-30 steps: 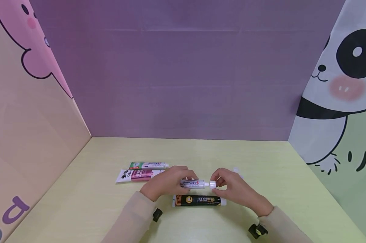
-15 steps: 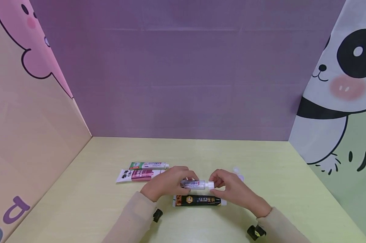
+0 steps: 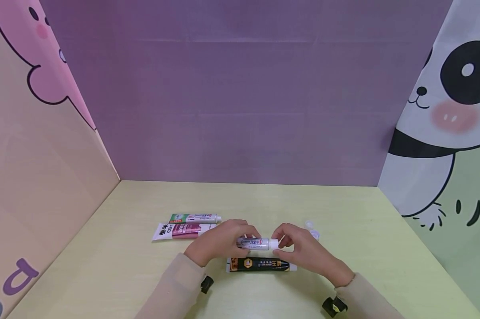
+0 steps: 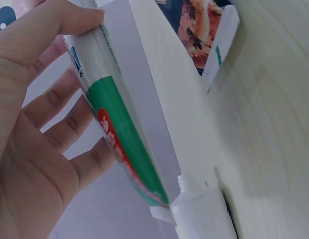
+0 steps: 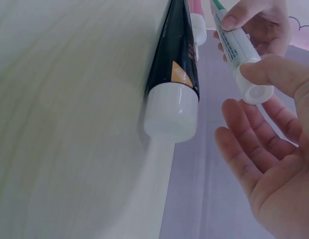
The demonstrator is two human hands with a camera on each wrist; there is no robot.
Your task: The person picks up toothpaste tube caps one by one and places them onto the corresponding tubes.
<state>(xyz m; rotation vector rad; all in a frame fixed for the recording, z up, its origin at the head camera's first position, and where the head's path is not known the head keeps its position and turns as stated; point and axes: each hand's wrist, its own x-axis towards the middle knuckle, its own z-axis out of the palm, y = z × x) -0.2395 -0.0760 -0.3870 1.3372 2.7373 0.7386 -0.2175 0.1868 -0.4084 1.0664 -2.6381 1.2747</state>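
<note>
My left hand [image 3: 224, 239] grips a small white and green toothpaste tube [image 4: 122, 129] by its body, holding it level above the table. The thumb and fingers of my right hand [image 3: 303, 248] pinch the white cap [image 3: 273, 244] at the tube's right end. In the right wrist view the cap [image 5: 256, 92] sits on the end of the tube, with my thumb on its side. Just in front of the held tube lies a black toothpaste tube [image 3: 261, 264], its white cap [image 5: 172, 112] pointing right.
Left of my hands lie a pink and white tube [image 3: 184, 231] and a green and white tube [image 3: 196, 218]. Behind my right hand are small pale caps [image 3: 314, 233] on the table [image 3: 343, 204]. A purple wall [image 3: 243, 102] rises at the back.
My right hand has moved slightly left with the cap, closing the gap to the tube's nozzle. More of the small pale caps shows behind that hand. The left hand has stayed nearly still.
</note>
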